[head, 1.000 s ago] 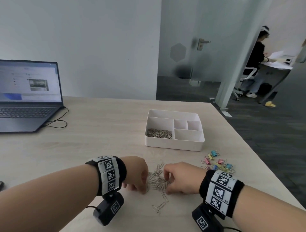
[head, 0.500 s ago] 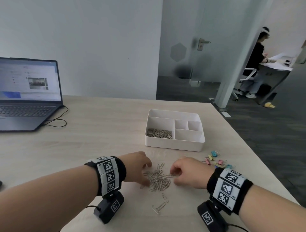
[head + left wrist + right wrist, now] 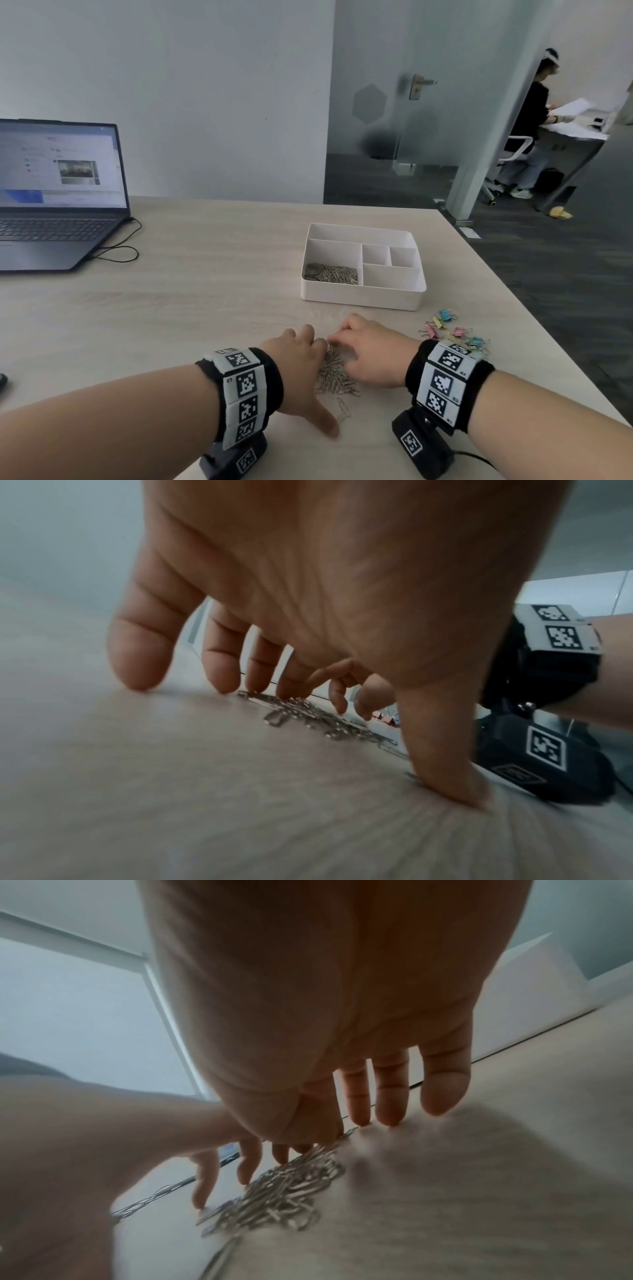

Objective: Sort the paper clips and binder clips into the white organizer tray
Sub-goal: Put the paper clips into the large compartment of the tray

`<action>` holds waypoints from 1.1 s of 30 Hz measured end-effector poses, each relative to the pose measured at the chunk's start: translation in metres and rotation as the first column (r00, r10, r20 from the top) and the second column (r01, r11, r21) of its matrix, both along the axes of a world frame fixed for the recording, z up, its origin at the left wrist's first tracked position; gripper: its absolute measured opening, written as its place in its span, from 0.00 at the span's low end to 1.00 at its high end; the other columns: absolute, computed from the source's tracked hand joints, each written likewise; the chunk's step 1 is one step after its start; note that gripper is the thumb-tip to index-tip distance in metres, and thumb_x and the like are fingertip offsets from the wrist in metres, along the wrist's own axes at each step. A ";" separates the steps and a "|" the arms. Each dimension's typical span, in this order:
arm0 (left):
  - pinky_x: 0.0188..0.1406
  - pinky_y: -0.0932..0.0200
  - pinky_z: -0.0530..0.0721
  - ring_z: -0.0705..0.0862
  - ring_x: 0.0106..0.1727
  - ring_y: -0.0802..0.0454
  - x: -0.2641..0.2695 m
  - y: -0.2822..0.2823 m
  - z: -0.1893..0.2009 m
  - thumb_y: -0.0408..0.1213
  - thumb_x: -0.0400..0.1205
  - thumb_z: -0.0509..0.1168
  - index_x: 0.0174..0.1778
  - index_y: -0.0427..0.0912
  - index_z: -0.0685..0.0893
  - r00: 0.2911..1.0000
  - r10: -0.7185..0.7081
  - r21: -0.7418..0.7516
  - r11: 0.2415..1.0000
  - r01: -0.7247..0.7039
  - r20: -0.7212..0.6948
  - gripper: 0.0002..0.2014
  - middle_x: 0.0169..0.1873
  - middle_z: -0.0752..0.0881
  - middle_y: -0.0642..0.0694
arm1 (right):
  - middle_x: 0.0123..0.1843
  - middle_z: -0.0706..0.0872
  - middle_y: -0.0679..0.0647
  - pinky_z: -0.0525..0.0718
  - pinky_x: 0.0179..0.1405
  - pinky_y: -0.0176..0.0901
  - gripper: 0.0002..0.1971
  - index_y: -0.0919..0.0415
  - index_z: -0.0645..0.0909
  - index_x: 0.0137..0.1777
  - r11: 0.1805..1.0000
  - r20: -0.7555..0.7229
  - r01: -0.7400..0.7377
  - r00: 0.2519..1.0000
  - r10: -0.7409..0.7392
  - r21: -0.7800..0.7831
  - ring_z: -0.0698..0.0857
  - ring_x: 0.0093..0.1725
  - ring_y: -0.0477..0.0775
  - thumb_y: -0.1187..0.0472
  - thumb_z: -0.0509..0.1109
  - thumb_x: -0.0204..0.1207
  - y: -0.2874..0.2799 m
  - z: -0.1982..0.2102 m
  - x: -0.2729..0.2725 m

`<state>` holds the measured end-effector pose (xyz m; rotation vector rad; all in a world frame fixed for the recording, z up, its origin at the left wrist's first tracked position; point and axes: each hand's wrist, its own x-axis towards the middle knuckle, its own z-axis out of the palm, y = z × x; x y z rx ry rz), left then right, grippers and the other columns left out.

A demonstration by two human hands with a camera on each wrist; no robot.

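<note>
A pile of silver paper clips (image 3: 334,373) lies on the table between my hands. My left hand (image 3: 298,359) stands on its left side, fingers straight and tips down at the pile (image 3: 308,718), thumb spread back on the table. My right hand (image 3: 373,353) stands on the right side, its straight fingertips (image 3: 390,1112) on the table by the clips (image 3: 284,1185). Neither hand holds anything. One loose paper clip (image 3: 343,407) lies nearer me. The white organizer tray (image 3: 359,301) stands beyond, with paper clips (image 3: 330,274) in its large left compartment. Coloured binder clips (image 3: 452,329) lie right of my right hand.
An open laptop (image 3: 58,192) with its cable (image 3: 116,253) sits at the far left. The table's right edge (image 3: 534,329) runs close to the binder clips. A small dark object (image 3: 2,380) shows at the left border. A person works at a desk in the far room.
Both hands have slid forward and closer together, sweeping the scattered paper clips into a narrower heap. My left thumb has spread back toward me.
</note>
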<state>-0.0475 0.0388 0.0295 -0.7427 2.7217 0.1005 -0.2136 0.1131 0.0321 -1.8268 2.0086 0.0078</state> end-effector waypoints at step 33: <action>0.47 0.60 0.79 0.86 0.56 0.48 -0.021 -0.017 0.013 0.52 0.73 0.77 0.61 0.51 0.87 0.992 0.091 0.123 0.989 -0.080 -0.087 0.21 0.51 0.91 0.50 | 0.55 0.78 0.54 0.81 0.53 0.46 0.24 0.55 0.83 0.62 0.995 0.062 0.077 0.995 -0.073 -0.059 0.81 0.52 0.56 0.48 0.82 0.68 0.001 0.000 0.018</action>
